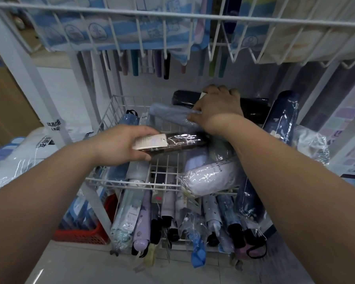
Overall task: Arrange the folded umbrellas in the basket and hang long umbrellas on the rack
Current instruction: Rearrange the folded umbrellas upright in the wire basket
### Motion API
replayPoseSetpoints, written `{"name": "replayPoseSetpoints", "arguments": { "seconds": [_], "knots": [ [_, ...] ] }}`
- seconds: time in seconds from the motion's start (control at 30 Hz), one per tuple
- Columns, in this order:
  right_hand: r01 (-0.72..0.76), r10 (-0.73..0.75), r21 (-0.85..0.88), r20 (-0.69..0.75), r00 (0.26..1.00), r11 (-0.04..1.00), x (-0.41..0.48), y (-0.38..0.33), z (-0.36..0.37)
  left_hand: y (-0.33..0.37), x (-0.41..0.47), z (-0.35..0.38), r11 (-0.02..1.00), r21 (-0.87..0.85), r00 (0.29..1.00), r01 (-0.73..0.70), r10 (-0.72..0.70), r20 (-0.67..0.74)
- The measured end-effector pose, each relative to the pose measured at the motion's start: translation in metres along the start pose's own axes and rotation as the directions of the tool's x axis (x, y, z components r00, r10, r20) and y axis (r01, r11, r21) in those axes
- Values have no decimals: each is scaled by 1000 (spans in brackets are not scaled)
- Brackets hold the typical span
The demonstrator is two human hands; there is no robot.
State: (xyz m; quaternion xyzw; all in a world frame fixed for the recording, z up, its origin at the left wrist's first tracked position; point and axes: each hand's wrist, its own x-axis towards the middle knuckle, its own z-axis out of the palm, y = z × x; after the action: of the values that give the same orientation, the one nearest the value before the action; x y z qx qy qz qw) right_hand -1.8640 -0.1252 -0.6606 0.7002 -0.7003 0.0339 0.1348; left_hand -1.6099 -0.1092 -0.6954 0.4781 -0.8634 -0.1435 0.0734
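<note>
Where our left hand [119,145] closes around it, the dark brown folded umbrella [182,141] shows a clear plastic sleeve that glints along its length and a pale card tag at the end we grip. We hold it level above the white wire basket [119,111], its long axis running left to right across the basket, the tagged end toward our left and the far end pointing at our right forearm. Our right hand [217,107] reaches further back, fingers clenched on a light blue folded umbrella [168,113] that lies slanted, its free end up and to the left. Just behind that hand rests a black folded umbrella [184,98], also lying sideways. Leaning at the basket's right side is a navy umbrella [283,117] in plastic, nearly upright. Below our arms, at the near edge, a white folded umbrella [211,178] in a crinkled bag lies across the rim. Under the basket, a lower row of folded umbrellas [172,226] points handles toward us. Overhead, the wire rack [172,15] carries blue and white packages, with long umbrellas [150,62] hanging beneath it. A red crate [84,234] sits at lower left.
</note>
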Motion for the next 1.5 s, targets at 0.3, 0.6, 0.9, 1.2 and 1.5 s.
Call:
{"name": "replayPoseSetpoints", "arguments": {
  "seconds": [0.3, 0.6, 0.9, 1.2, 1.5],
  "knots": [
    [-77, 80, 59, -50, 996, 995, 3, -1, 6, 9, 2, -14, 953, 77, 954, 295, -297, 25],
    [-76, 79, 59, -57, 995, 995, 3, -1, 6, 35, 66, 48, 867, -262, 867, 424, -473, -160],
    [-72, 74, 37, -63, 995, 997, 4, -2, 11, 42, 67, 66, 774, -582, 800, 249, -503, -327],
    [-35, 39, 246, -12, 999, 969, -5, 0, 7, 109, 109, 45, -86, -995, 823, 55, -561, 94],
    [6, -52, 505, 78, 996, 863, -6, 5, 10, 93, 107, 39, 84, -979, 690, -186, -698, -191]
  ]
}}
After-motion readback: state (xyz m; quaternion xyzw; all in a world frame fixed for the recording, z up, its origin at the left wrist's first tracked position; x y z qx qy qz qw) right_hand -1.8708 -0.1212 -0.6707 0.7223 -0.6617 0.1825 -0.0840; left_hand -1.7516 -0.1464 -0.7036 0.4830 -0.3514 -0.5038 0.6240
